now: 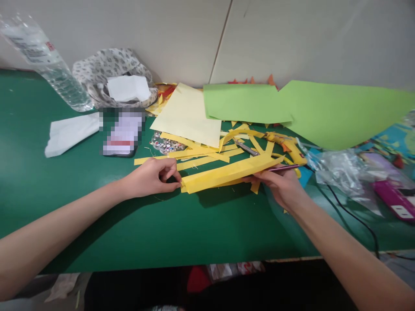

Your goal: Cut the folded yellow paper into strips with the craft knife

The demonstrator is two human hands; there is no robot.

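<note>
A folded yellow paper strip (227,173) stretches between my two hands, above the green table. My left hand (152,176) is closed, thumb and finger pinching the strip's left end. At the other end, my right hand (283,185) grips the strip from below, and a slim dark purple pen (285,168) lies in the same hand. Its fingertips are partly hidden behind the paper. Loose yellow strips (201,160) lie crossed on the table just beyond, with scissors (248,149) among them. A yellow glue gun (290,149) rests beyond my right hand.
Cream paper (188,114) and green sheets (340,110) lie toward the wall. Left stand a plastic bottle (48,60), a spotted cloth bag (106,65), a phone (125,131) and a white tissue (71,134). Right are clear plastic (343,170), a magenta object (394,201) and a black cable (353,211).
</note>
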